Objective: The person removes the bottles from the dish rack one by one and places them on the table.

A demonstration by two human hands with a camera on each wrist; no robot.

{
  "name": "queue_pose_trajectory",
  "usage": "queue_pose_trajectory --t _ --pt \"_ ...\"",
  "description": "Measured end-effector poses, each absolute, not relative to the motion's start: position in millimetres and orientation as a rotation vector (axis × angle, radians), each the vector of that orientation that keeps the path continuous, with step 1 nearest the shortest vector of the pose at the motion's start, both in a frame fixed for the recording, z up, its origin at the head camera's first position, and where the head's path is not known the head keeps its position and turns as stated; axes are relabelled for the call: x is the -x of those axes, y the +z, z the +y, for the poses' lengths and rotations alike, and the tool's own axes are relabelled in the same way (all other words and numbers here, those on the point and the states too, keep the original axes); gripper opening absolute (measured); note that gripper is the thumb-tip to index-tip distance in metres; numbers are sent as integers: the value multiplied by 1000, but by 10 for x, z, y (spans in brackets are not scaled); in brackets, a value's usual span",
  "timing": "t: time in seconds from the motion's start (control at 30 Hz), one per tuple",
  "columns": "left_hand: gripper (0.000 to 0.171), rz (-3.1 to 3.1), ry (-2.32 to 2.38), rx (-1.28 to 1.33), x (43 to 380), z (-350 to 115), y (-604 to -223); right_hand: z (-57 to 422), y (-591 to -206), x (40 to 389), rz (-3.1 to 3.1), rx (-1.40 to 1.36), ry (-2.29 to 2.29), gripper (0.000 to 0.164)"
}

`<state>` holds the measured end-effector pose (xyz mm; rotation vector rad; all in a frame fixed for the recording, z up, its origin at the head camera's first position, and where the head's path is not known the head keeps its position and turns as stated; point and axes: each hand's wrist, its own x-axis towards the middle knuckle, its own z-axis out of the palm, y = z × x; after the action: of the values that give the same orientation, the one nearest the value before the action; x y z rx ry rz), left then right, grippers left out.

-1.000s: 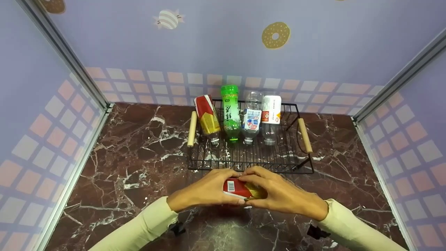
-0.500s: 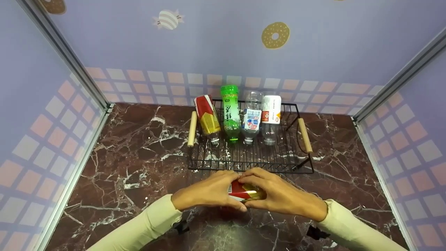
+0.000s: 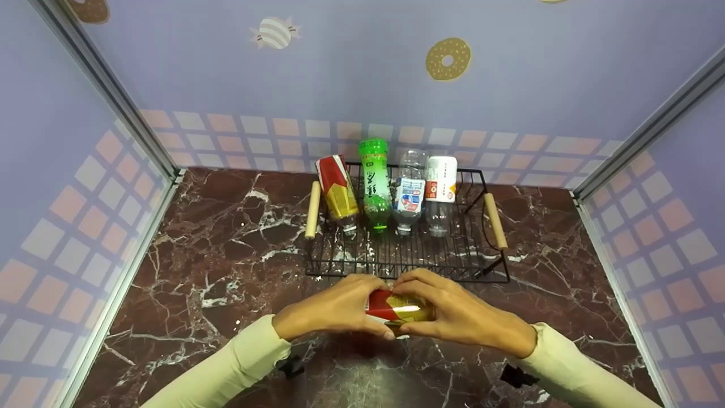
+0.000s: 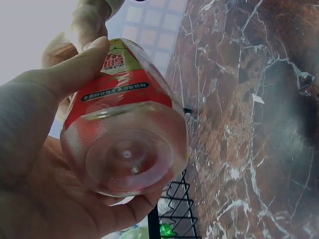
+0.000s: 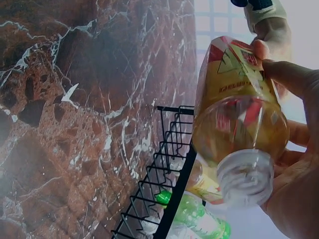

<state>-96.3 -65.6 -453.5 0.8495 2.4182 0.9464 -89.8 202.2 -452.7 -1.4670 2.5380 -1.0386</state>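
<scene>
bottle in hands (image 3: 398,307): red and yellow label, clear base, white cap. wire rack (image 3: 453,258): black, pale wood handles. racked bottles: red-yellow (image 3: 336,190); green (image 3: 374,181); clear with blue-white label (image 3: 410,192); clear with white-orange label (image 3: 440,184). countertop (image 3: 226,255): dark red marble, white veins. sleeves (image 3: 238,362): cream.

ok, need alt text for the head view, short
Two hands, left hand and right hand, hold a red-and-yellow labelled bottle sideways between them above a dark marble table. Behind it, a black wire rack with wooden handles holds four bottles lying side by side, in front of a lilac wall.
</scene>
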Motion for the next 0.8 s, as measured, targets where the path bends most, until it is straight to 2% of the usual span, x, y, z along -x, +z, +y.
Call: queue_pose_trajectory --t 0.27,0.47,0.7,0.8 --pt "79 2429 995 -805 973 -802 -4515 2107 -4527 936 2549 1458 -1081 57" --pt "69 2425 1067 -783 992 -901 -4544 2154 -4530 963 2571 1440 -1102 58" --pt "80 2455 1074 -754 1000 -1056 -4557 2231 -4528 1007 2618 1387 -1100 57" --pt "77 2467 1086 -751 1006 -1127 -4554 2277 -4531 1017 2660 1364 -1084 60"
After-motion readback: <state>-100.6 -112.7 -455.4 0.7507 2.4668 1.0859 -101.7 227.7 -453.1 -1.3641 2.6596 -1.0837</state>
